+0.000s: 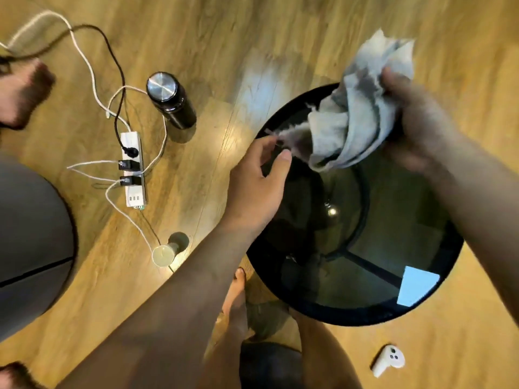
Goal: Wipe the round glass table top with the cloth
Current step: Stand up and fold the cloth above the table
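Observation:
The round dark glass table top with its black rim fills the right half of the view. A crumpled grey and white cloth hangs above its far edge. My right hand grips the cloth from the right, bunched in the fingers. My left hand reaches in from the lower left, thumb and fingertips pinching a frayed corner of the cloth over the table's left edge. The cloth looks lifted off the glass.
On the wooden floor to the left lie a white power strip with several cables, a black steel-capped bottle and a paper cup. A white controller lies below the table. My foot stands by the table's near rim.

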`<state>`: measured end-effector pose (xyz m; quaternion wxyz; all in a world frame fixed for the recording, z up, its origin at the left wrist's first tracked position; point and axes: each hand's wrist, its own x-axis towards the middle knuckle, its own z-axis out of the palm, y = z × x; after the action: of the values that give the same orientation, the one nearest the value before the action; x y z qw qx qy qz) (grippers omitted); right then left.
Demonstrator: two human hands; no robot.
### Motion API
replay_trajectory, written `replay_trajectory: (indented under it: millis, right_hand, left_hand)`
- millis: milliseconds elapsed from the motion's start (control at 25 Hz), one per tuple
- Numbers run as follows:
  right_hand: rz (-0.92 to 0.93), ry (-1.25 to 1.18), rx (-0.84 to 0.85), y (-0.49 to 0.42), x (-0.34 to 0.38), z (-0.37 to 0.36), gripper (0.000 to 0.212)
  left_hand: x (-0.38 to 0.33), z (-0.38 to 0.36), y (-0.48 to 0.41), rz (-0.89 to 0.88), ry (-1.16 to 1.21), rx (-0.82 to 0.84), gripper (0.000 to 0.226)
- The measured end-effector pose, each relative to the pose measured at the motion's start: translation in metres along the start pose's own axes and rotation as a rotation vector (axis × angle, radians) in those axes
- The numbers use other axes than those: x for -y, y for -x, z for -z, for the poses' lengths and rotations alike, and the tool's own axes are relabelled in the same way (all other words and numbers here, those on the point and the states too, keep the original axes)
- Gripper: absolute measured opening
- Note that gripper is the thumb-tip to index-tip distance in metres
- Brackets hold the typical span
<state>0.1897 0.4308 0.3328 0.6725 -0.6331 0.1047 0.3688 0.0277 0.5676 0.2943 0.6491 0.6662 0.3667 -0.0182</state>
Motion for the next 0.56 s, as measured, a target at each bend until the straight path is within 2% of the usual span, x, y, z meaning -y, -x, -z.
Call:
replay_trajectory:
  millis: [120,160,240,320,360,440,560]
  right_hand:
    - [-0.059,-0.115,0.132,0.058,-0.005,-0.003,0.051]
    - [-0.071,-0.158,0.183,0.080,-0.004,-0.010,0.053]
    - [-0.078,-0.249,0.237,0.111,0.015,-0.008,0.050]
    - [-0.046,-0.355,0.280,0.147,0.053,-0.011,0.046]
    - [-0.020,-0.381,0.273,0.165,0.072,-0.013,0.047]
    - [0.000,-0.345,0.198,0.197,0.107,-0.020,0.053]
    - [0.114,-0.176,0.055,0.236,0.160,-0.025,0.050]
  left_hand:
    - [-0.071,-0.006,0.007,0.035,0.037,-0.003,0.041]
    - [-0.090,-0.004,0.012,0.039,0.014,0.064,0.046]
    - [-0.126,0.001,0.027,0.059,-0.002,0.304,0.048]
    - [-0.171,0.004,0.052,0.042,-0.042,0.494,0.039]
    - [-0.194,0.004,0.066,-0.008,-0.104,0.520,0.034]
    - [-0.237,0.003,0.095,-0.137,-0.214,0.471,0.031]
    - [-0.297,0.005,0.135,-0.316,-0.298,0.334,0.029]
